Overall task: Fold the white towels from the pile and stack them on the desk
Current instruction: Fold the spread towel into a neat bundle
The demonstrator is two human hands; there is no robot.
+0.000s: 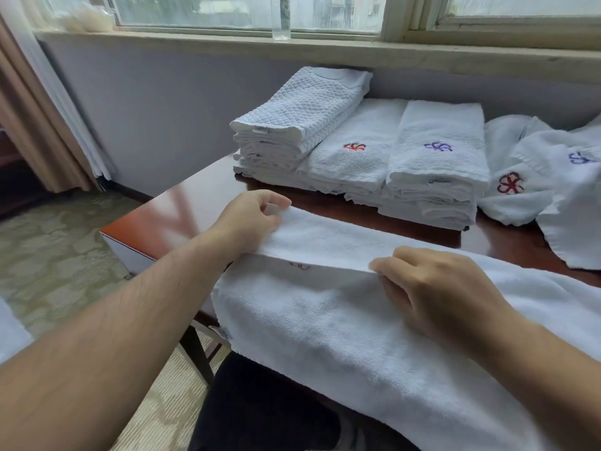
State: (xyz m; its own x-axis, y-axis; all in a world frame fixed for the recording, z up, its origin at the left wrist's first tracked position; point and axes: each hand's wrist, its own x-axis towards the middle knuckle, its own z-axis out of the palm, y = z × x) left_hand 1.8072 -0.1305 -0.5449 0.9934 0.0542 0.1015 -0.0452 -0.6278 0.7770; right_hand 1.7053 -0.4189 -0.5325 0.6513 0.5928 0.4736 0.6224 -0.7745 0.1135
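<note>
L hand (252, 219) pinches the far-left corner of the towel (325, 320); fingers curled round the fold edge. R hand (432, 288) grips the same folded edge further right, fingertips tucked over the fold, palm on the cloth. Towel lies under both hands, spread across the near part of the desk (182, 206), its near edge hanging off the desk front toward the person's lap. A bit of red stitching peeks out just below the fold, between the hands.

Beyond the hands, w/ a strip of bare wood between: three folded stacks at the desk's back. Waffle stack (292, 125) tallest, beyond L hand; red-logo stack (351, 157) just right of it, touching; purple-logo stack (435, 157) next, beyond R hand. Right of R hand & further back, the loose pile (536, 183) of unfolded towels, logos showing, one edge draping toward the towel's far right end.

Left of L hand: bare glossy wood to the desk corner, then a drop to patterned carpet (58, 255). Wall & window (247, 11) behind the stacks, curtain (39, 109) far left.
</note>
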